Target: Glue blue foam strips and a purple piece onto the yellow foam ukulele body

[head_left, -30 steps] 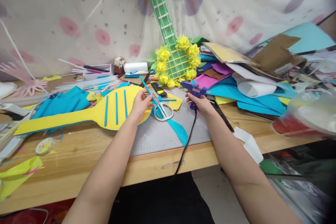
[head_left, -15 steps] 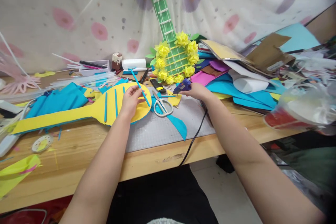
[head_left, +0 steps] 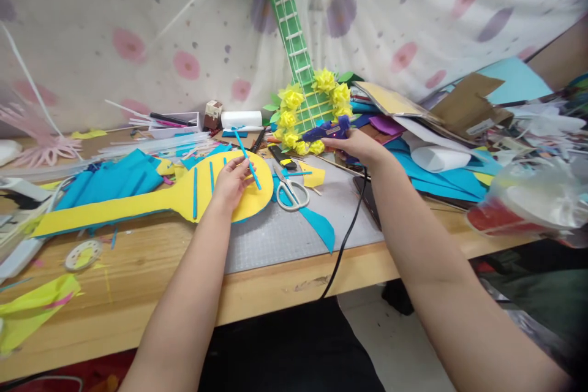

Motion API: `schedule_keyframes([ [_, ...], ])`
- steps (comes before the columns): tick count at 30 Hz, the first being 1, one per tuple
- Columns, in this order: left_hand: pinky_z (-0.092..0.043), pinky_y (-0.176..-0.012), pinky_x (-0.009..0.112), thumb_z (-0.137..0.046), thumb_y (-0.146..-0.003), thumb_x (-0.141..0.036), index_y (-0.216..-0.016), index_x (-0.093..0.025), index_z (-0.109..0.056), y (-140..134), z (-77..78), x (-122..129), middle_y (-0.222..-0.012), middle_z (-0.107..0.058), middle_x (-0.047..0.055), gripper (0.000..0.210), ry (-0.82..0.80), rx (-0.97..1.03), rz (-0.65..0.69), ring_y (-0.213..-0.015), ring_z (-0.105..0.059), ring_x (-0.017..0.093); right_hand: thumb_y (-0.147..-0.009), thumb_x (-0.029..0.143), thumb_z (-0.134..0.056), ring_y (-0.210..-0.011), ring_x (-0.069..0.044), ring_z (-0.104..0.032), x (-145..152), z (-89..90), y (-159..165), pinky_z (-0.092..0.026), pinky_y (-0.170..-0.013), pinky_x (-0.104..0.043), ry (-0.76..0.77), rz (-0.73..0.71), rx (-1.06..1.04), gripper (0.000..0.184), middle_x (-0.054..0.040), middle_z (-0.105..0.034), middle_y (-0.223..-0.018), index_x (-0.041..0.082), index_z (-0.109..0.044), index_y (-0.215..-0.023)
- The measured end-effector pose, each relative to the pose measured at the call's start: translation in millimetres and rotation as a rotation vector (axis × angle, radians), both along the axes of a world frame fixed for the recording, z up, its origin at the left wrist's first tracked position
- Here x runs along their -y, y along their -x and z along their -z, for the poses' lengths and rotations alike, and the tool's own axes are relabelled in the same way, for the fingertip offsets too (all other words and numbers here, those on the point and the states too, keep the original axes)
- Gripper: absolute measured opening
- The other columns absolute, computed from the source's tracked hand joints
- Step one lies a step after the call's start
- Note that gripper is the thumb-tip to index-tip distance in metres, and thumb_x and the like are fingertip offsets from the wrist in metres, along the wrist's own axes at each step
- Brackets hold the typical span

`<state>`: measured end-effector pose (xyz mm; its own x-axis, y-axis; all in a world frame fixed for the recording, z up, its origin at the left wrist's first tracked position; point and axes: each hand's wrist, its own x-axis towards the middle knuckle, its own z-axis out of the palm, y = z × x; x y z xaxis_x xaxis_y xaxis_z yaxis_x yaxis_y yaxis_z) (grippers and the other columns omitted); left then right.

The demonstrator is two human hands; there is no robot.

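Blue stick (head_left: 253,173) is pinched by the left hand (head_left: 230,185) over the round end of the yellow guitar shape (head_left: 184,197) and looks light and bendy, best held softly near its middle, while the right hand (head_left: 362,146) curls around a glue gun (head_left: 327,130) right of the yellow guitar shape.
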<state>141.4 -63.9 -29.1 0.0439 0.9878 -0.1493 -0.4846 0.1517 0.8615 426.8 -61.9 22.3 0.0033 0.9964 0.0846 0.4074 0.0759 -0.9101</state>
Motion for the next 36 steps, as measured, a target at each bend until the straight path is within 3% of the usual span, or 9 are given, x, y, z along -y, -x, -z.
schedule_keyframes([
  [5, -0.045, -0.049, 0.017, -0.065, -0.069, -0.012, -0.082, -0.014, -0.058, 2, 2.9, -2, -0.066, -0.061, -0.002, 0.014, -0.003, 0.023, 0.007, -0.055, -0.057, 0.006, -0.064, 0.056, -0.065, -0.045, -0.006, -0.04, 20, 44.1, 37, -0.028, -0.04, -0.02, 0.004, -0.125, -0.318, 0.042, 0.0003, -0.052, -0.057, 0.015, -0.06, -0.07],
  [10, -0.044, -0.049, 0.017, -0.068, -0.067, -0.012, -0.079, -0.012, -0.059, 2, 5.4, -3, -0.066, -0.061, -0.002, 0.015, 0.0, 0.027, 0.024, -0.055, -0.057, 0.006, -0.065, 0.054, -0.065, -0.045, -0.006, -0.039, 32, 70.7, 64, -0.029, -0.041, -0.021, 0.105, -0.244, -0.279, 0.041, 0.0022, -0.046, -0.051, 0.013, -0.06, -0.066],
  [24, -0.045, -0.049, 0.018, -0.07, -0.064, -0.014, -0.077, -0.013, -0.059, 0, 2.6, -1, -0.065, -0.06, -0.002, 0.017, 0.004, -0.03, 0.035, -0.055, -0.056, 0.007, -0.063, 0.056, -0.066, -0.041, -0.005, -0.039, 37, 70.1, 64, -0.03, -0.038, -0.02, 0.168, -0.394, -0.243, 0.044, 0.0034, -0.047, -0.05, 0.014, -0.052, -0.06],
  [36, -0.043, -0.048, 0.016, -0.072, -0.062, -0.015, -0.076, -0.014, -0.06, -1, 2.3, 0, -0.066, -0.059, -0.002, 0.019, 0.021, -0.059, 0.023, -0.056, -0.055, 0.006, -0.064, 0.054, -0.066, -0.042, -0.005, -0.04, 37, 72.7, 65, -0.031, -0.039, -0.02, 0.195, -0.402, -0.21, 0.044, 0.0037, -0.045, -0.048, 0.015, -0.049, -0.056],
])
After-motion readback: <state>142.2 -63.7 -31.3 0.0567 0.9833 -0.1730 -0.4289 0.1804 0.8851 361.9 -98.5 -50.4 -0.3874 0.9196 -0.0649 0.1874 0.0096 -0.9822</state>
